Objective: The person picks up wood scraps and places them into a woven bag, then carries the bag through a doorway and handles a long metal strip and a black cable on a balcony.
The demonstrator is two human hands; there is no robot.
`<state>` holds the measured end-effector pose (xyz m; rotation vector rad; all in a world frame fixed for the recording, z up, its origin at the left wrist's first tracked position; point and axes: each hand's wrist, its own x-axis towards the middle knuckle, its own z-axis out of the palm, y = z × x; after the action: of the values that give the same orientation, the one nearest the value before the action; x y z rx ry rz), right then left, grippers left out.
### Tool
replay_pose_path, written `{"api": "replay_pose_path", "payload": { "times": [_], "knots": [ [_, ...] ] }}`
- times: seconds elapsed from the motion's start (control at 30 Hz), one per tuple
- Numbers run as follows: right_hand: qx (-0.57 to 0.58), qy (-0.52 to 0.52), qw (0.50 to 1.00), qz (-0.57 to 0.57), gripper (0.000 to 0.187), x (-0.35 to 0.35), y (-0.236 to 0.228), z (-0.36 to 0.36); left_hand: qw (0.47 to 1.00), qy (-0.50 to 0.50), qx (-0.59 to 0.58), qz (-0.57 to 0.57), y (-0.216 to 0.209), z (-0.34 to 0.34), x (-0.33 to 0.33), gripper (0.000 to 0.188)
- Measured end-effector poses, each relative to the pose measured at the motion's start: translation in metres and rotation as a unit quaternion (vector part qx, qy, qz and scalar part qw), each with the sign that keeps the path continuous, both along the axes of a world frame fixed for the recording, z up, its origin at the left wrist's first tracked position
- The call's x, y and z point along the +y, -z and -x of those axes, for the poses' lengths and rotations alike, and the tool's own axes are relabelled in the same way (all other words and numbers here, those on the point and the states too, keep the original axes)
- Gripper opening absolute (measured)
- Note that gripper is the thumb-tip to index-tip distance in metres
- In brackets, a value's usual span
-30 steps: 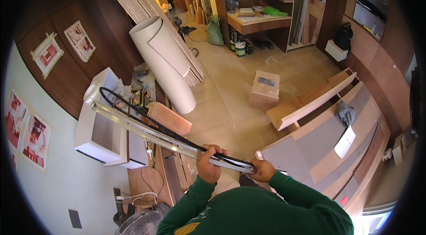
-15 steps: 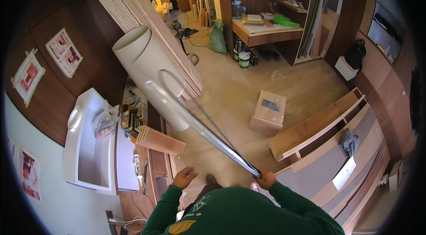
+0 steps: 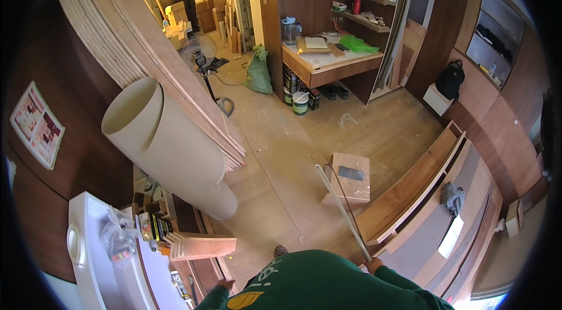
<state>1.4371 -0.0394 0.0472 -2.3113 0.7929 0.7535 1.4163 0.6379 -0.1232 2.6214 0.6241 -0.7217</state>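
Note:
In my right hand (image 3: 373,264), low and right of centre, is a long, slim metal tube (image 3: 345,216), its far end pointing up and away. A thin dark cord or strip (image 3: 344,192) bows out beside it from near the tip. My left hand (image 3: 225,285) hangs low on the left with nothing visible in it; its fingers are partly stretched out and small in the picture. Beyond the tube's tip stands a plywood box (image 3: 355,164) with a dark patch on top.
A large rolled beige sheet (image 3: 181,140) leans by stacked boards (image 3: 134,35) at left. On the right lie long wooden panels (image 3: 430,222). Farther off are a standing fan (image 3: 202,58), a green sack (image 3: 257,73), and a desk (image 3: 328,67). A cluttered bench (image 3: 202,245) stands near my left hand.
The tube has swung rightward and lower, its tip going from above the rolled sheet to beside the plywood box. My left hand has dropped lower, and my view has turned.

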Motion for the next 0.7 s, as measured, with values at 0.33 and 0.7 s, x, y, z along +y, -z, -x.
{"api": "replay_pose_path", "payload": {
  "times": [0.33,0.7],
  "knots": [
    [0.054,0.092,0.993,-0.049,0.043,0.036,-0.015,-0.157,0.943,0.007,-0.060,0.328,-0.155,-0.371,-0.140,0.034],
    [0.040,-0.048,0.993,-0.101,0.053,-0.011,0.053,-0.398,0.992,-0.043,-0.018,0.118,-0.128,-0.504,-0.079,0.036]
  ]
}}
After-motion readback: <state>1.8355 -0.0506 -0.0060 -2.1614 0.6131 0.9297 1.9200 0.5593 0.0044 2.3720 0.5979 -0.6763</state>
